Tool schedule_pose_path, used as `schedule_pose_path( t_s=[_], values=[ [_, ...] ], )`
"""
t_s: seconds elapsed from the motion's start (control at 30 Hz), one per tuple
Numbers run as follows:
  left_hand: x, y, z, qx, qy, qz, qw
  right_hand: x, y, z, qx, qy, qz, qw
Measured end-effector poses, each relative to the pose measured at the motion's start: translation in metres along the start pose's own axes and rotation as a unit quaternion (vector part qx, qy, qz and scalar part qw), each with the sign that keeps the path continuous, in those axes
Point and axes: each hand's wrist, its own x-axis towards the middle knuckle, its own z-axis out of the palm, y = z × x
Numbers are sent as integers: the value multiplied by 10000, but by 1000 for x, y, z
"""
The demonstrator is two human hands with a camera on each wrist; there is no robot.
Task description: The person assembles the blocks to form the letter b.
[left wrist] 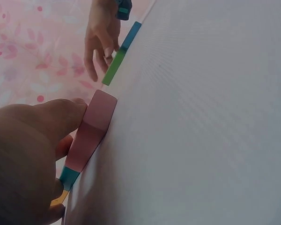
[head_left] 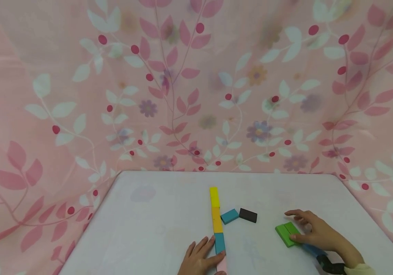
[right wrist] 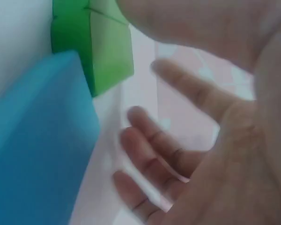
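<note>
A line of blocks runs away from me in the head view: a pink block nearest, then a teal block, an orange-yellow block and a bright yellow block farthest. My left hand pinches the pink block between thumb and forefinger, its other fingers spread left of the line. In the left wrist view the thumb presses the pink block. My right hand has loosely spread fingers, its thumb touching a pair of green blocks. Under that hand lies a blue block, partly hidden.
Right of the line, another teal block lies at a slant, touching or nearly touching a black block. Everything stands on a white table. Pink floral cloth hangs behind it and at both sides.
</note>
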Motion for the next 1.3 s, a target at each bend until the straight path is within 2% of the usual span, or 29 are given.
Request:
schedule_pose_path(
  t_s=[0.13,0.23,0.43,0.77,0.93,1.03,1.3],
  values=[
    [-1,0,1,-78,-1,-55,10000,2,-5,6,-97,218,-606,9979],
    [-2,0,1,-75,33,-53,10000,4,-10,10,-233,186,-757,9967],
    [-2,1,-2,138,142,89,9998,7,-18,12,-310,115,-552,9979],
    [-1,2,-3,-69,30,-53,10000,17,-31,29,-508,513,-538,9959],
    [-2,2,-3,118,101,50,9999,21,-36,37,-604,705,-624,9937],
    [-2,3,-4,226,106,100,9996,23,-39,39,-568,636,-531,9949],
    [-2,4,-5,204,-86,-17,9998,25,-47,43,-434,372,-326,9978]
  ],
)
